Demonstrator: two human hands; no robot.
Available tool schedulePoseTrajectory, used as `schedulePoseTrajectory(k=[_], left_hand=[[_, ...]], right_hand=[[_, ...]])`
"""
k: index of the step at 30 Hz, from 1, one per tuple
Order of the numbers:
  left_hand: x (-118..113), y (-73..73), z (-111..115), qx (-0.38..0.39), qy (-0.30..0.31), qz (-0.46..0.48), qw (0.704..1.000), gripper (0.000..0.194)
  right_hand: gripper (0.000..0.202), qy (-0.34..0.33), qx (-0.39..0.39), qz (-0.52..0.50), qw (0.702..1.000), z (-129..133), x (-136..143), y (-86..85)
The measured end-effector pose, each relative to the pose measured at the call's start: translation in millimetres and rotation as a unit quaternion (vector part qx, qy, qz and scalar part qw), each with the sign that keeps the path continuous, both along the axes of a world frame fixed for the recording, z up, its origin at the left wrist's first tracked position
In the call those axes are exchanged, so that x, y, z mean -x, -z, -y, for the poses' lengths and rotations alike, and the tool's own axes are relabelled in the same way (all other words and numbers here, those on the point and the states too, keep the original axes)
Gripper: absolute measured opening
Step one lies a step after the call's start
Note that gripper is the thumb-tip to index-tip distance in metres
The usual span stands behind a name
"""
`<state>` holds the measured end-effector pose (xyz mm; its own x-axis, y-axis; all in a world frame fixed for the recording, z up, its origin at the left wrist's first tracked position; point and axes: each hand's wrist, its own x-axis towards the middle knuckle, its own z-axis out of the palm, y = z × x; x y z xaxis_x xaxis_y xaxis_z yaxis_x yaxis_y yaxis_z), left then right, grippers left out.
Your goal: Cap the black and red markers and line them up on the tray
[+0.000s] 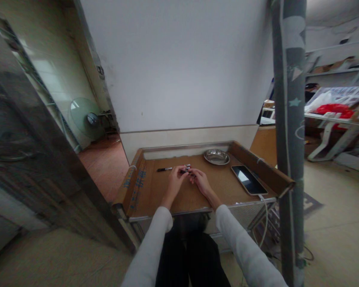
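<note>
My left hand [176, 179] and my right hand [200, 180] meet over the middle of the cardboard-lined table [155, 191]. Both hands are closed, fingertips pinched close together around a small dark object [184, 171], too small to name. Just behind my left hand lies a black marker pen [164, 170] with pale lettering, its right end hidden by the fingers. A small bit of red and white shows beyond the fingertips; I cannot tell what it belongs to.
A round shiny metal dish [217, 157] stands at the back right of the table. In front of it lies a phone [249, 180] with a white cable [266, 219] running over the front edge. Raised cardboard sides [257, 165] border the table. A wrapped grey pillar [291, 139] rises at the right.
</note>
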<state>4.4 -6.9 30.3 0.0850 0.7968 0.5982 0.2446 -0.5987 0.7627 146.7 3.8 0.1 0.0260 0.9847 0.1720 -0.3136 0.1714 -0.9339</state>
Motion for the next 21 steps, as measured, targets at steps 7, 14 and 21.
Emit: schedulePoseTrajectory(k=[7,14,21], left_hand=[[4,-21.4,-13,0.011,-0.018,0.090,0.996,0.026],[24,-28.4,-18,0.039,-0.049,0.155,0.986,0.031],[27,-5.9,-26,0.073,-0.061,0.189,0.977,0.029]], right_hand=[[0.025,-0.099,0.061,-0.102,0.988,3,-4,-4.0],[0.024,-0.108,0.063,-0.100,0.987,3,-3,-2.4],[0.032,-0.017,0.027,-0.079,0.996,-1,1,3.4]])
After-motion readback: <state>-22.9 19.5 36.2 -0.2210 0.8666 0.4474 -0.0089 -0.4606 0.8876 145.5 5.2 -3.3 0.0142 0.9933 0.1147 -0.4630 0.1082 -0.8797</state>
